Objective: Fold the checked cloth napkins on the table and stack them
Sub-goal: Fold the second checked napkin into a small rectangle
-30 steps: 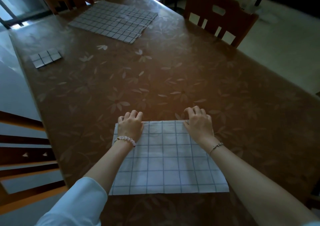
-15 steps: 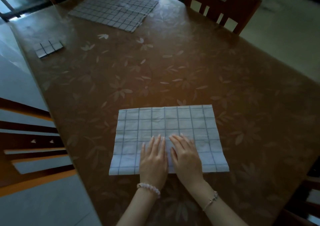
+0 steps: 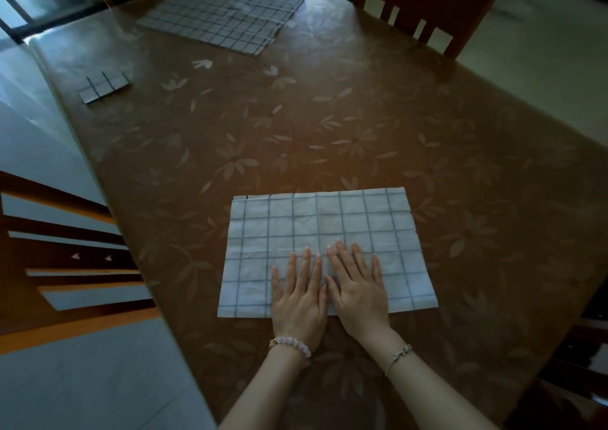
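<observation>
I am pressing both flat hands, left hand [image 3: 297, 301] and right hand [image 3: 358, 293], fingers spread and gripping nothing, on the thin, limp white grid-checked cloth napkin [image 3: 325, 229]; corners beyond my fingertips are looking easiest to pinch.

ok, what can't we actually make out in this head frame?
- Near napkin: how many layers it has; the top view shows only its upper face, and both hands, left and right, cover its near middle.
- Far napkin pile: count unclear; overlapping and dim.
- Small folded napkin: too small to count its folds.
- Chair: cut off by the top edge.
</observation>
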The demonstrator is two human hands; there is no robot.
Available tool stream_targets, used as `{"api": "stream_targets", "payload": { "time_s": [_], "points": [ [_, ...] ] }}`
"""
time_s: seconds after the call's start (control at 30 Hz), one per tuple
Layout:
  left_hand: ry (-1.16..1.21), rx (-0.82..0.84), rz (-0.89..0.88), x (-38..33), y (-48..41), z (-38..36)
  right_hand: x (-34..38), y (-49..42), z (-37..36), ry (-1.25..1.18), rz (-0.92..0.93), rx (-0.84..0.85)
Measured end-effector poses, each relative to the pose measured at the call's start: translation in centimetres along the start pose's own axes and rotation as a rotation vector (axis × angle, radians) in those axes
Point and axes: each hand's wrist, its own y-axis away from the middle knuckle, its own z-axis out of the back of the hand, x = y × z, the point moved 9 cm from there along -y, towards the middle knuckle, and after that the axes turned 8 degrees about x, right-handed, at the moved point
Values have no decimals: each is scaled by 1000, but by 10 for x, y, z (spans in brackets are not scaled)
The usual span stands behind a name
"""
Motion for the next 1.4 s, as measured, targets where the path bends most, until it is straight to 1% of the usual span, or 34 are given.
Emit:
{"api": "stream_targets", "payload": {
  "time_s": [0.33, 0.4, 0.5, 0.6, 0.7, 0.77, 0.83, 0.93, 0.97, 1.03, 1.17, 1.4],
  "points": [
    [-47, 18, -41, 10, -1, 3, -5, 2, 0, 32, -28, 17],
    [-64, 14, -37, 26, 3, 5, -18, 7, 2, 40, -74, 39],
    [-95, 4, 7, 69, 14, 10, -54, 24, 8, 68, -161, 72],
    [-93, 46, 56, 107, 26, 14, -87, 41, 15, 81, -241, 134],
    [-62, 121, 76, 121, 33, 17, -98, 47, 17, 76, -259, 178],
    [-69, 169, 93, 116, 35, 24, -94, 47, 20, 75, -241, 173],
    [-67, 156, 67, 98, 37, 33, -80, 49, 31, 60, -188, 89],
    [-73, 42, -102, 51, 44, 41, -38, 57, 44, 46, 14, -58],
    [-69, 14, -162, 37, 47, 40, -24, 60, 44, 51, 83, -75],
    [-74, -17, -240, 17, 51, 33, -5, 64, 41, 53, 163, -69],
    [-88, -58, -249, 13, 50, 34, -5, 65, 41, 70, 231, -76],
    [-172, -138, -294, 33, 49, 54, -27, 64, 59, 98, 262, -154]
  ]
}}
